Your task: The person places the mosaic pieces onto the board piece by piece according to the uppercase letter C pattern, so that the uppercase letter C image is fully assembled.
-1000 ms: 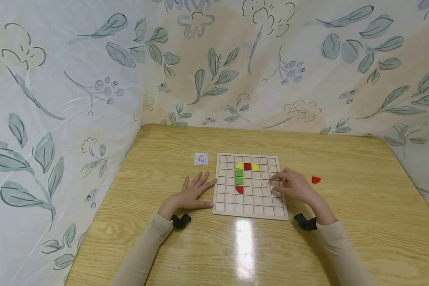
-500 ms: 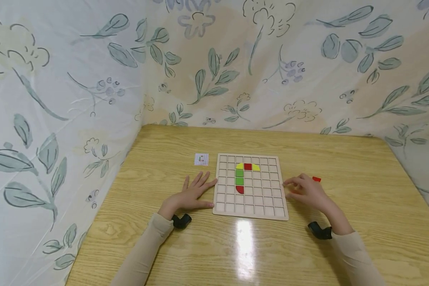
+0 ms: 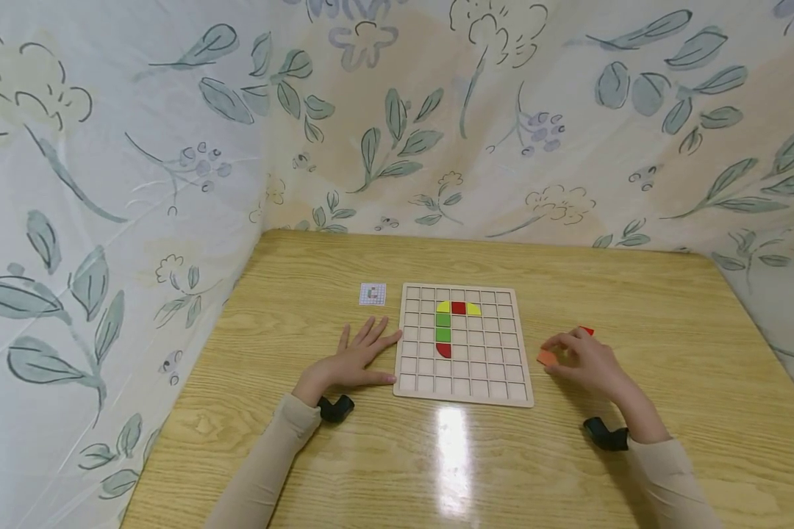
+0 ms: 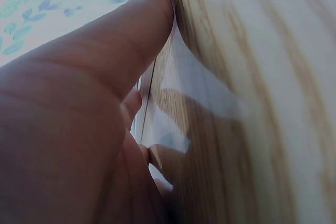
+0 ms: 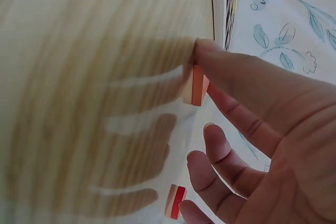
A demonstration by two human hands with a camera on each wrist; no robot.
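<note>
A wooden grid board [image 3: 492, 371] lies flat on the table, with yellow, red and green tiles set in its upper left cells. My left hand [image 3: 353, 360] rests beside it, fingers spread. The left wrist view shows the thumb [image 4: 149, 3] touching the board's edge. To the right of the board my right hand [image 3: 585, 360] pinches an orange tile [image 3: 546, 358] between thumb and index finger. That orange tile [image 5: 199, 85] is on the table surface, its far side hidden by fingers. Behind the hand lies a red tile [image 3: 587, 330], partly covered by the knuckles.
A small printed card [image 3: 373, 294] with a coloured grid pattern lies left of the board's top corner. The wooden table [image 3: 344, 477] runs back to a flower-patterned cloth [image 3: 437, 110]. A dark wrist camera [image 3: 605, 435] sits under the right wrist.
My right hand has moved from over the board's right side to the table beyond it, and its finger and thumb have come round the orange tile. The left hand has stayed put.
</note>
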